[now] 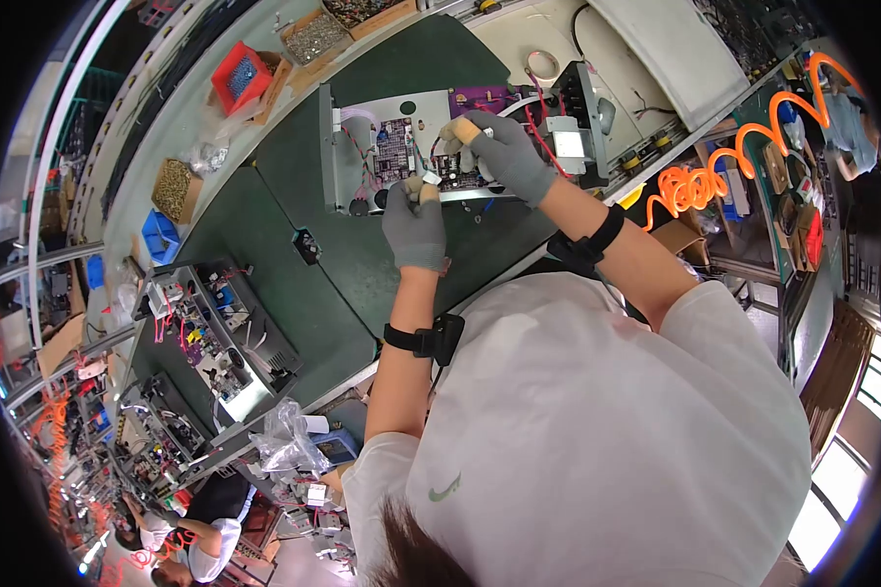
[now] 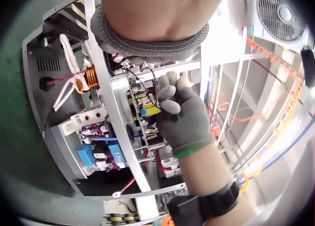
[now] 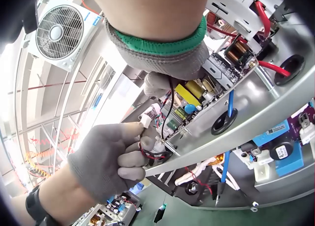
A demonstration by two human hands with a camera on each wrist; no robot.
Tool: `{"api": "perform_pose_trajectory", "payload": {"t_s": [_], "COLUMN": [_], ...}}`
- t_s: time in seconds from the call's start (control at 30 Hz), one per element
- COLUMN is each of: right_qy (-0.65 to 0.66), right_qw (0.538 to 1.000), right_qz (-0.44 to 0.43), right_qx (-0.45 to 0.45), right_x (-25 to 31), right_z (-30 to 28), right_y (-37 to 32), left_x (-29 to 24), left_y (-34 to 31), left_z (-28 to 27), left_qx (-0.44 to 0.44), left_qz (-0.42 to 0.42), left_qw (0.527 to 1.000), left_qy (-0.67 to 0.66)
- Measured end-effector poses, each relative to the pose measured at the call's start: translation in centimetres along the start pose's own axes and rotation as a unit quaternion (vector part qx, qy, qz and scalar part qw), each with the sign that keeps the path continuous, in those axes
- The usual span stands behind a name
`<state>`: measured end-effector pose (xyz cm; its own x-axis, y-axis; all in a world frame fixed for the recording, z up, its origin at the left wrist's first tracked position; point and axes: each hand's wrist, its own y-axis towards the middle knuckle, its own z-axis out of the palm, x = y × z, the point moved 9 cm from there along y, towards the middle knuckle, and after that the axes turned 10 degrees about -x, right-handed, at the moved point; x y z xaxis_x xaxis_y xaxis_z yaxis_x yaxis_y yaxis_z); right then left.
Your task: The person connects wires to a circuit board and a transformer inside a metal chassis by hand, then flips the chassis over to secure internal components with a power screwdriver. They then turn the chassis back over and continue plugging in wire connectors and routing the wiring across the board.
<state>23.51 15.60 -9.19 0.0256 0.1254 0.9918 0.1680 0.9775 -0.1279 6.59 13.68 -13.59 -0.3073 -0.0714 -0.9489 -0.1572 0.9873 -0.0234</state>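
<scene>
The left hand [image 1: 416,223] pinches a small white connector [image 3: 145,120] between thumb and forefinger, its thin red and black leads [image 3: 150,154] looping under the curled fingers. The right hand [image 1: 507,155], just beyond the left, has its fingers curled at the edge of the board [image 3: 197,100] and seems to pinch a black wire [image 3: 169,103] there. Both work inside the open chassis [image 1: 328,157] in front of the person. The connector looks light and rigid but small and easy to drop. Its leads are soft and could pull out of the crimp, so it is best held by the plastic body, not the wires, and kept clear of the board's fragile parts
</scene>
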Motion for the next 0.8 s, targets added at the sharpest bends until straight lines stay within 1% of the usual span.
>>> {"api": "perform_pose_trajectory", "payload": {"t_s": [0.07, 0.1, 0.13, 0.17, 0.2, 0.23, 0.27, 0.33, 0.4, 0.47, 0.5, 0.53, 0.57, 0.6, 0.67, 0.8], "right_qy": [0.007, 0.009, 0.013, 0.019, 0.025, 0.013, 0.016, -0.015, -0.009, -0.019, -0.016, -0.012, -0.039, -0.068, -0.047, -0.037], "right_qw": [1.000, 1.000, 1.000, 1.000, 1.000, 1.000, 1.000, 1.000, 1.000, 0.999, 0.999, 1.000, 0.999, 0.997, 0.999, 0.998], "right_qz": [-0.016, -0.007, -0.005, -0.007, -0.009, -0.018, -0.015, -0.012, -0.003, -0.044, -0.029, -0.025, -0.029, -0.034, -0.027, -0.042], "right_qx": [0.003, 0.002, -0.004, 0.000, 0.004, 0.000, -0.005, 0.002, 0.003, 0.005, 0.006, 0.001, 0.005, 0.009, 0.003, 0.009], "right_x": [0.0, -0.4, -0.5, -0.4, -0.4, -0.5, -0.6, -0.7, -1.2, -0.6, -0.5, -0.4, -0.4, -0.3, -0.4, -0.3], "right_z": [0.0, -0.1, -0.2, -0.1, 0.0, -0.1, -0.2, -0.1, -0.1, -0.1, -0.1, -0.3, -0.2, -0.2, -0.3, -0.2], "right_y": [0.0, 0.2, 0.2, 0.2, 0.1, 0.2, 0.2, 0.2, 0.2, 0.1, -0.1, -0.1, -0.1, 0.0, -0.2, -0.2], "left_x": [0.1, -0.2, -0.5, -1.9, -3.2, -4.0, -4.2, -4.7, -4.4, -5.5, -5.8, -5.8, -5.7, -5.7, -5.5, -5.7], "left_y": [0.6, 0.9, 1.1, 1.1, 1.1, 1.0, 1.0, 1.0, 1.1, 0.7, 0.6, 0.6, 0.7, 0.8, 1.2, 1.5], "left_z": [-0.9, -1.1, -0.8, -1.2, -1.5, -1.7, -1.7, -1.8, -2.0, -1.4, -1.3, -1.3, -1.3, -1.1, -1.1, -0.6], "left_qx": [-0.082, -0.096, -0.090, -0.127, -0.162, -0.159, -0.154, -0.149, -0.144, -0.137, -0.131, -0.127, -0.123, -0.119, -0.126, -0.107], "left_qz": [-0.016, -0.013, -0.012, 0.027, 0.067, 0.106, 0.107, 0.122, 0.135, 0.201, 0.203, 0.177, 0.151, 0.153, 0.144, 0.144], "left_qw": [0.994, 0.992, 0.993, 0.992, 0.979, 0.958, 0.958, 0.922, 0.915, 0.889, 0.888, 0.882, 0.875, 0.874, 0.878, 0.876], "left_qy": [-0.076, -0.084, -0.080, 0.012, 0.103, 0.214, 0.217, 0.336, 0.353, 0.388, 0.391, 0.417, 0.443, 0.445, 0.439, 0.448]}}
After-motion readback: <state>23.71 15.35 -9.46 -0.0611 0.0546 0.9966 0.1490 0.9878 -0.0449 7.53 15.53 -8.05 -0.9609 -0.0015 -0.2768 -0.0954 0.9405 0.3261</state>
